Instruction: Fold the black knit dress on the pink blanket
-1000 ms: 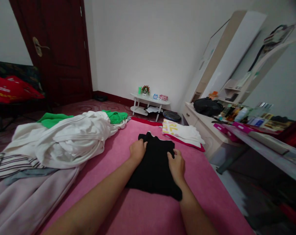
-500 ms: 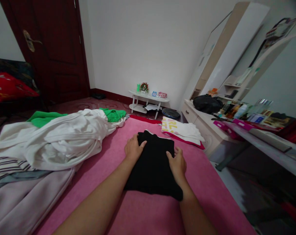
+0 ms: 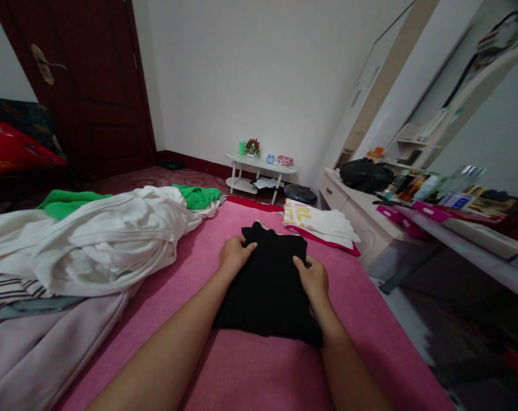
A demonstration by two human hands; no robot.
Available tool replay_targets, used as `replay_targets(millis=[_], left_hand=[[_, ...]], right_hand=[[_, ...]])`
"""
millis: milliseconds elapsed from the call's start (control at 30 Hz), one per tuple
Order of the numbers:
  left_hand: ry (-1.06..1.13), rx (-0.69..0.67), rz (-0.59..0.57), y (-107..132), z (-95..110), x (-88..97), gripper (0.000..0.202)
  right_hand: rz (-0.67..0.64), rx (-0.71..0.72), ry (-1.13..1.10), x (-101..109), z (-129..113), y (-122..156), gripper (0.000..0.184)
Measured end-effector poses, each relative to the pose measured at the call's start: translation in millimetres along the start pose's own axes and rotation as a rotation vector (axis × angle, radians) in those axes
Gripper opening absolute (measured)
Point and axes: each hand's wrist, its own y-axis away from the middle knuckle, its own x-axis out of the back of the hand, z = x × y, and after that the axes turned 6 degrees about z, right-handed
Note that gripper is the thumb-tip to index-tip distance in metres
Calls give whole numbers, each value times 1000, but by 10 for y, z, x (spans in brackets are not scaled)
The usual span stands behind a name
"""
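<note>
A folded black garment (image 3: 271, 291) lies on the pink bed cover (image 3: 250, 371) in front of me; its exact kind does not show. My left hand (image 3: 235, 254) grips its left edge near the far end, thumb on top and fingers tucked beneath. On the opposite edge, my right hand (image 3: 314, 279) holds the cloth the same way, with its fingertips partly hidden. The far edge of the garment is slightly raised and wavy, and a thin light strip shows along it.
To the left lies a heap of white clothes (image 3: 113, 240) with green cloth (image 3: 201, 197). A folded white printed shirt (image 3: 319, 222) rests at the far right bed corner. Beyond stand a small white table (image 3: 259, 162) and, rightward, a dresser (image 3: 353, 205) crowded with bottles.
Both hands have closed on the garment's side edges, fingers now tucked under. Its far edge has lifted and rippled. The view has shifted slightly.
</note>
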Motion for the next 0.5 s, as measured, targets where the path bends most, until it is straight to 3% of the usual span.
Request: replay_targets(millis=[100,200,333,433,500], left_hand=[[105,-19,48,-55,31,-16,28],[132,-33,72,-99,1,-59,25],[392,76,34,-114,-39,-101,64],[602,114,-52,-67,103,12,70],[811,8,-78,-11,315,219,68]], right_hand=[[72,-41,-122,-31,1,-89,36],[43,-98,-232,-82,28,-140,29],[-108,-259,-534,-77,16,-137,45],[-311,-400,-787,119,-143,-129,40],[-246,-351,-923,381,-324,-137,38]])
